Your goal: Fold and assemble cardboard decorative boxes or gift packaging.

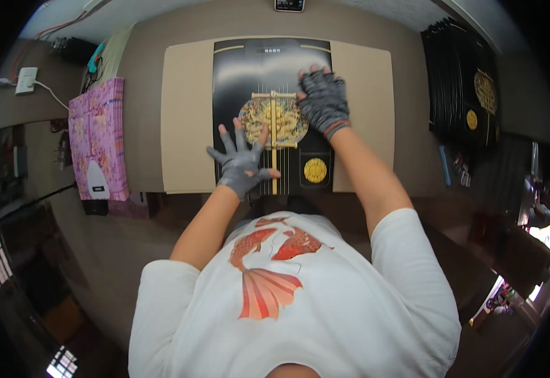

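Brown table (144,94) under cardboard (366,94) and black panel (231,79), left hand (242,165) spread, right hand (325,101) loosely spread.

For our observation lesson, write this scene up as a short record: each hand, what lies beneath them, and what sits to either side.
Left hand: left hand, gloved, spread open over the near left of the black panel
Right hand: right hand, gloved, at the panel's far right
Panel: gold-patterned, upright to the viewer
Beneath: tan board, showing on both sides
Left side: purple stack, floral
Right side: black stack, gold-patterned
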Action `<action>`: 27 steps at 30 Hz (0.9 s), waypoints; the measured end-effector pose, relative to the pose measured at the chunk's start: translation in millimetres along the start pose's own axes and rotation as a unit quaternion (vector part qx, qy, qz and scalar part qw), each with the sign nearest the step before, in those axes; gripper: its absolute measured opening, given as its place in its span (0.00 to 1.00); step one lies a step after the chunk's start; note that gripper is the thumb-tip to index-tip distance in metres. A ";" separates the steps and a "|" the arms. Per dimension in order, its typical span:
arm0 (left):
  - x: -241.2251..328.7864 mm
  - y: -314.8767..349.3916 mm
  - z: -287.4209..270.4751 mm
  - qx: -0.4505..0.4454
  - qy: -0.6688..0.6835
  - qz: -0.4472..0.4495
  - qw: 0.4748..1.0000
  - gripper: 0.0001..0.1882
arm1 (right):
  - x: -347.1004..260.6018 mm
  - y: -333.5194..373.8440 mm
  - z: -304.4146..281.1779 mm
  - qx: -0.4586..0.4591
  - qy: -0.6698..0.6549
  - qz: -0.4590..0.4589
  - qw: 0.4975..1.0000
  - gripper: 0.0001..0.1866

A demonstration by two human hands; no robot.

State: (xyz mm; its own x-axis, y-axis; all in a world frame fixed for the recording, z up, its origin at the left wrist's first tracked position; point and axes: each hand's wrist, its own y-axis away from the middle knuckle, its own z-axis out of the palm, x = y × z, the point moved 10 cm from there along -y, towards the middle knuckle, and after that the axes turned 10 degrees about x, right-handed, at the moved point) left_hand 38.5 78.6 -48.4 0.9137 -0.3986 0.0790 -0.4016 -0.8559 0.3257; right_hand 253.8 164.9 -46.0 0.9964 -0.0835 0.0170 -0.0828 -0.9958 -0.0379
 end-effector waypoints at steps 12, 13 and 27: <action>6.9 -11.7 -1.6 -0.050 0.024 -0.002 0.998 0.65 | 76.7 -144.4 -36.7 0.218 0.026 0.052 0.974 0.29; 6.1 -11.7 -3.4 -0.035 0.027 0.002 0.999 0.65 | 55.1 -122.6 -41.4 0.201 0.023 0.005 0.979 0.28; -71.3 31.1 -24.8 0.313 0.278 -0.088 0.904 0.49 | -5.4 220.5 -25.5 0.067 -0.231 0.130 0.962 0.46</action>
State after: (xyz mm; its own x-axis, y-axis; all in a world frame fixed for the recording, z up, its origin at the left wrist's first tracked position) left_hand -37.6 88.6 -20.5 0.7868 -0.1595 0.5963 -0.0440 -0.9781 -0.2035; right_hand 229.6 -55.2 -29.0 0.8475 -0.2736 -0.4549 -0.3583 -0.9271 -0.1098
